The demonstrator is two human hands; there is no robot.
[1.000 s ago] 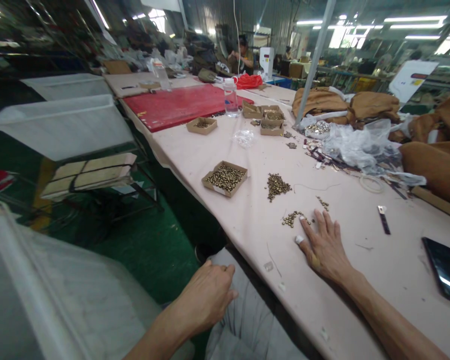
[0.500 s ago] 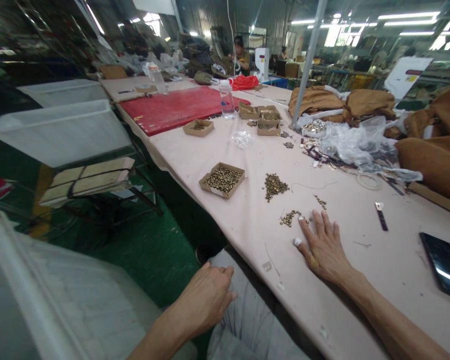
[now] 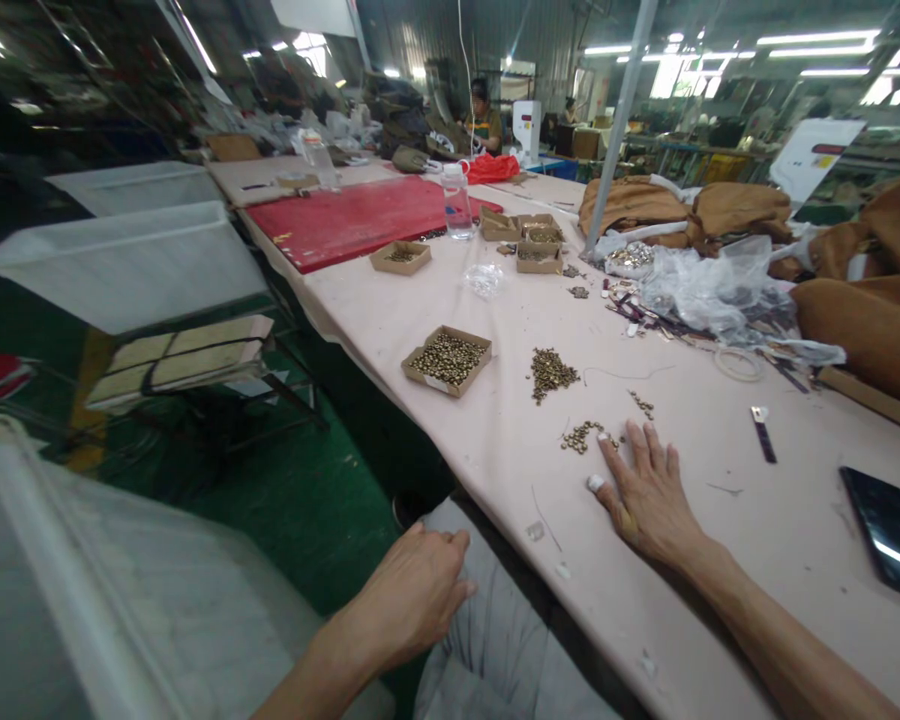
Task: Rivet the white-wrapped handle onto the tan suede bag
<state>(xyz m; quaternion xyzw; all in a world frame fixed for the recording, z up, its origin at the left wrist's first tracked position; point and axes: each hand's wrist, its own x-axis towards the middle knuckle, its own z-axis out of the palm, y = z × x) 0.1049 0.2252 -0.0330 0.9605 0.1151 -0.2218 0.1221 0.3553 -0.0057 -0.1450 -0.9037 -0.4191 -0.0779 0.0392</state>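
My right hand lies flat and open on the pale pink table, fingers stretched out, holding nothing. Its fingertips touch a small scatter of brass studs. A bigger pile of studs and a cardboard tray full of studs lie just beyond. My left hand rests below the table edge on my grey-trousered knee, fingers curled loosely, with nothing visible in it.
A black phone and a small dark blade lie to the right. Clear plastic bags, brown garments, more stud trays, a water bottle and a red mat lie farther along. A person works at the far end.
Neither hand has moved on the table or knee. Only the view has shifted slightly.
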